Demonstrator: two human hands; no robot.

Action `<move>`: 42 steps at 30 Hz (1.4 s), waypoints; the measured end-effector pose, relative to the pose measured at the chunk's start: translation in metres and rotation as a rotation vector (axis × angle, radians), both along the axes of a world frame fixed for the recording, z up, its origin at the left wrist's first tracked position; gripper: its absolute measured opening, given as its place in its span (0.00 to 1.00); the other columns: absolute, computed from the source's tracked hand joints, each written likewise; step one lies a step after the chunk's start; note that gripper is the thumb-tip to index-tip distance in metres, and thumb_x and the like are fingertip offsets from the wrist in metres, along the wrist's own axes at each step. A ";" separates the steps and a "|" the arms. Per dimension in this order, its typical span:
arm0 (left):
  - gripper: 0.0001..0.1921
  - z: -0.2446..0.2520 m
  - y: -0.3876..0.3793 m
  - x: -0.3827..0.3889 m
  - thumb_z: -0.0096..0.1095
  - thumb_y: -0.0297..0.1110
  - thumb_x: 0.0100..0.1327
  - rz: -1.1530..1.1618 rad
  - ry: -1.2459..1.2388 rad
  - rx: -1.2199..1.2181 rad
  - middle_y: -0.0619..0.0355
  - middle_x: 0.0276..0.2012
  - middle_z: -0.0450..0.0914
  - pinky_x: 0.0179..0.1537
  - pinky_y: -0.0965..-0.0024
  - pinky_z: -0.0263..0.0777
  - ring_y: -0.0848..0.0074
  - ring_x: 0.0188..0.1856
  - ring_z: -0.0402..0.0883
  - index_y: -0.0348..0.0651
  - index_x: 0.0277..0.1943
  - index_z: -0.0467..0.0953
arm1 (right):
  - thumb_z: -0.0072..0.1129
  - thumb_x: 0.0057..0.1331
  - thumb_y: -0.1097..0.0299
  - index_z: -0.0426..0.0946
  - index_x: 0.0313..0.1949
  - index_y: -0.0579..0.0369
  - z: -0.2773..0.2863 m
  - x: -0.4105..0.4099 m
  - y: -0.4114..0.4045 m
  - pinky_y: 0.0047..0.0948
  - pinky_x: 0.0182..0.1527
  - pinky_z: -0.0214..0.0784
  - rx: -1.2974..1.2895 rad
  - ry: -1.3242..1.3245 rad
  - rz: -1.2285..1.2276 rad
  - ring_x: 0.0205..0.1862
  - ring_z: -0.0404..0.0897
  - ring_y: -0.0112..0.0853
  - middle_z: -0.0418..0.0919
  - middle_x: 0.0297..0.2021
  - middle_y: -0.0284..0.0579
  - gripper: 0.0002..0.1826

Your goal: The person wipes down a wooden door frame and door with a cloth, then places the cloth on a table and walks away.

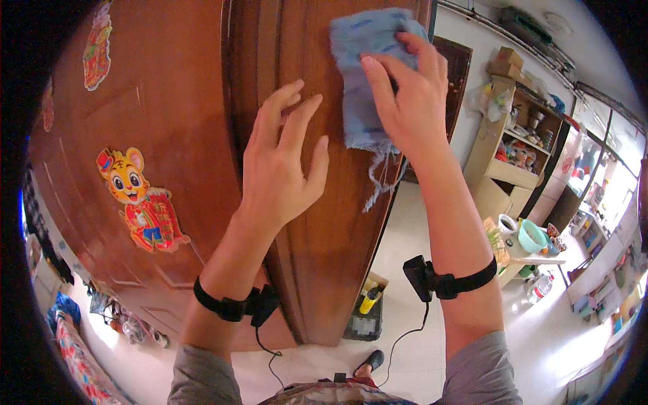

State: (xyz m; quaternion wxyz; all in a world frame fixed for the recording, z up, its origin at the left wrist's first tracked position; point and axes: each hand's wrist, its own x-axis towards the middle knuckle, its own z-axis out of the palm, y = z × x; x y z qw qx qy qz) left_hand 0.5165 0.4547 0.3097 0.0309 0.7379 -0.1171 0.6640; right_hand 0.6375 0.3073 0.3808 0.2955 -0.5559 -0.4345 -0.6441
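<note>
A folded blue cloth (362, 109) with frayed threads dangling from its lower edge lies flat against the brown wooden door frame (324, 263). My right hand (417, 96) is on the cloth at its right side, holding it to the wood, with thumb and fingers spread over the fabric. To the left, my left hand (283, 157) is raised in front of the frame, empty, its fingers apart and slightly bent. Whether its fingertips touch the wood cannot be made out. The brown door (187, 126) beside it bears a cartoon tiger sticker (142, 197).
Black straps with small devices and cables circle both forearms. A black crate (362, 324) holding a yellow bottle (369, 301) stands on the floor behind the frame. At right are a wooden cabinet (514, 167) with cluttered shelves and a table with a green basin (531, 237).
</note>
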 end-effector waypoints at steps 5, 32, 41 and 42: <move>0.24 0.018 -0.016 0.007 0.66 0.23 0.55 -0.034 -0.095 0.131 0.43 0.59 0.71 0.55 0.58 0.74 0.51 0.55 0.76 0.35 0.57 0.74 | 0.58 0.66 0.69 0.83 0.45 0.54 -0.007 -0.002 -0.007 0.47 0.60 0.66 -0.109 -0.054 0.060 0.57 0.71 0.54 0.72 0.57 0.56 0.10; 0.38 -0.002 -0.020 0.066 0.69 0.45 0.55 0.135 0.203 0.318 0.45 0.76 0.53 0.73 0.44 0.48 0.53 0.76 0.54 0.58 0.71 0.66 | 0.59 0.66 0.73 0.40 0.75 0.66 -0.284 0.022 0.008 0.50 0.72 0.48 0.028 0.587 0.238 0.72 0.54 0.59 0.49 0.72 0.67 0.45; 0.37 0.006 -0.023 0.072 0.68 0.48 0.55 0.200 0.050 0.152 0.46 0.76 0.54 0.70 0.36 0.50 0.53 0.76 0.53 0.57 0.70 0.67 | 0.65 0.65 0.71 0.41 0.75 0.63 -0.295 0.029 0.009 0.52 0.71 0.51 0.023 0.558 0.209 0.72 0.54 0.60 0.49 0.72 0.67 0.49; 0.37 -0.001 -0.023 0.070 0.68 0.48 0.55 0.199 0.055 0.150 0.46 0.76 0.54 0.70 0.36 0.50 0.53 0.76 0.53 0.57 0.70 0.67 | 0.65 0.65 0.70 0.41 0.75 0.63 -0.294 0.030 0.009 0.52 0.71 0.51 0.024 0.549 0.210 0.72 0.54 0.60 0.49 0.72 0.67 0.49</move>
